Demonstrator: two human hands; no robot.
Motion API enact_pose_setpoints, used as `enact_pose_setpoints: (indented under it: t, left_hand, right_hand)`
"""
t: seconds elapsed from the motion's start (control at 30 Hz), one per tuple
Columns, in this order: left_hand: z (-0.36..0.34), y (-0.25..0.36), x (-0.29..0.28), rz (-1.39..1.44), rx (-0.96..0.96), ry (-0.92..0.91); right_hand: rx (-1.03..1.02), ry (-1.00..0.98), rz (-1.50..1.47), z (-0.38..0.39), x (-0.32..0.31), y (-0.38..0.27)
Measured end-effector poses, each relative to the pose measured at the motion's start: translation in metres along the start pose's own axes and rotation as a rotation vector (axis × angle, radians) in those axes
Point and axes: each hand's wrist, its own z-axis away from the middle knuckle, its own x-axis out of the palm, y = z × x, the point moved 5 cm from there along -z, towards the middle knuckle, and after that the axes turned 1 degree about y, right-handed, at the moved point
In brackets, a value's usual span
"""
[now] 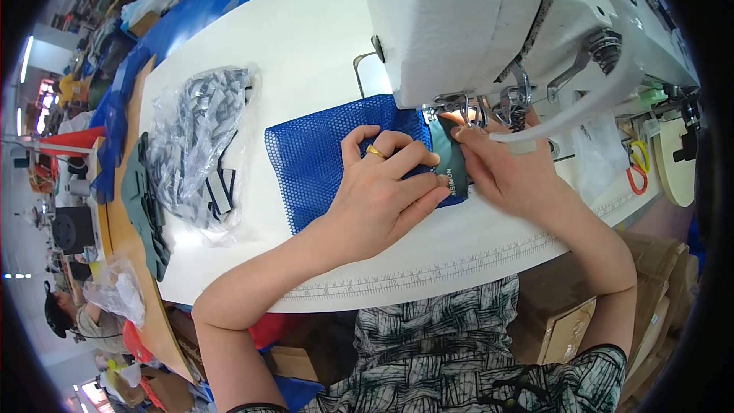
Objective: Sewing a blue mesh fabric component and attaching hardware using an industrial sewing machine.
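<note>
A piece of blue mesh fabric [310,157] lies on the white sewing table, its right edge meeting a dark green fabric strip [451,154] with pale lettering. My left hand [386,191], a gold ring on one finger, rests on the mesh. Its fingers are bent, with thumb and fingertips closed at the seam between mesh and strip. On the strip's other side, my right hand [508,168] pinches its upper part close to the presser foot [470,113]. The white sewing machine [451,27] stands over both hands, and the right fingertips are partly hidden beneath it.
Left on the table lies a clear plastic bag [195,145] of dark and light strips. Green fabric pieces [142,210] hang at the table's left edge. Red- and yellow-handled scissors [637,172] lie at right. A printed ruler [428,274] follows the front edge. Another person [92,321] is at far left.
</note>
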Motion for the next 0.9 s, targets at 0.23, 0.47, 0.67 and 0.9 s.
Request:
enact_pose_setpoints:
  t: [0.23, 0.47, 0.67, 0.9]
  left_hand:
    - [0.002, 0.002, -0.001, -0.029, 0.020, -0.034]
    - [0.000, 0.001, -0.002, 0.049, -0.028, -0.027]
    - [0.001, 0.001, -0.002, 0.033, 0.013, -0.048]
    - [-0.002, 0.004, -0.003, 0.042, 0.030, 0.016]
  right_hand:
    - [-0.071, -0.028, -0.090, -0.004, 0.001, 0.005]
    - [-0.057, -0.010, 0.029, 0.004, -0.001, -0.003]
    - [-0.177, 0.073, -0.044, 0.009, -0.005, -0.003]
    - [-0.101, 0.041, -0.125, 0.006, -0.004, -0.001]
